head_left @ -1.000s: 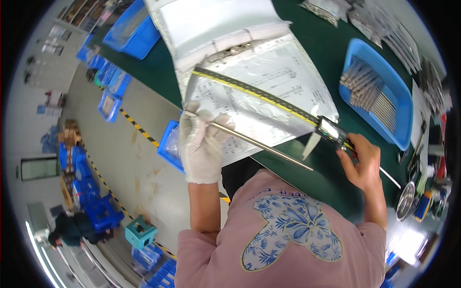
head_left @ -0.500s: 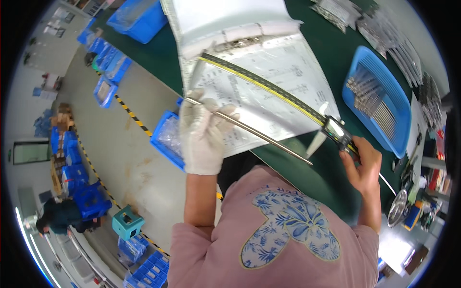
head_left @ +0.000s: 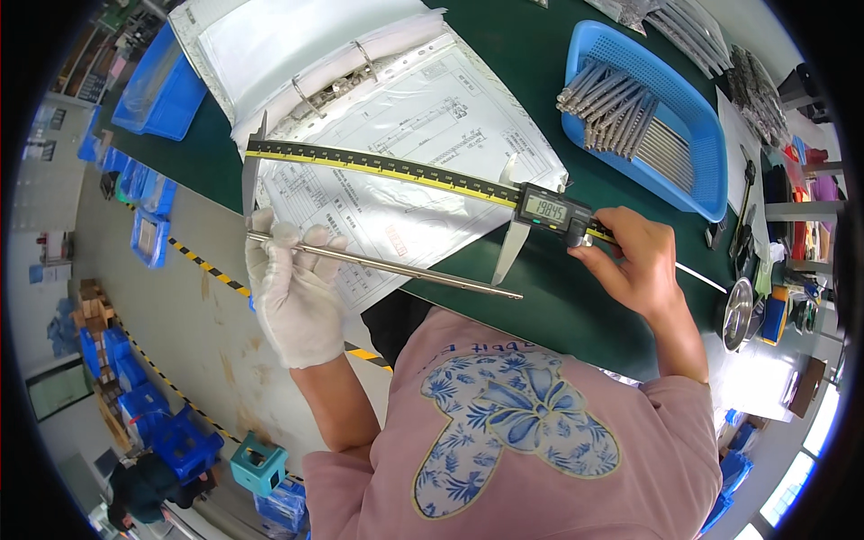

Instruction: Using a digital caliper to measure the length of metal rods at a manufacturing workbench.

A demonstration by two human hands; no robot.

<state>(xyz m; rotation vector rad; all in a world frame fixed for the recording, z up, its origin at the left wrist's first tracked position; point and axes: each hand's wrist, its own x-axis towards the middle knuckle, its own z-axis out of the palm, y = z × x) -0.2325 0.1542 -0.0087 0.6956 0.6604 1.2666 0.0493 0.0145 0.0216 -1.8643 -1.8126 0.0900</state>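
A slim silvery metal rod (head_left: 387, 265) rests across the fingers of my white-gloved left hand (head_left: 292, 301), its left end by the thumb and its right end sticking out free. My bare right hand (head_left: 634, 256) grips a long digital caliper (head_left: 387, 166) near its display, with the thumb under the slider. The caliper's jaws stand wide apart. One jaw reaches down beside my left fingertips; the tip of the sliding jaw (head_left: 511, 252) is close to the rod near its right end. Whether the jaws touch the rod I cannot tell. Behind the caliper lies an open ring binder (head_left: 405, 117) with drawing sheets.
A blue basket (head_left: 589, 36) of metal rods and threaded-looking pieces stands on the green table (head_left: 468, 252) at the far right. Bagged parts (head_left: 684, 31) lie beyond it. A round metal dish (head_left: 738, 315) is at the right. Blue bins (head_left: 162, 99) stand at the left.
In the picture, both hands, rod and caliper have shifted left as the view turned. The caliper and rod now lie flatter, more nearly level. The grips are the same.
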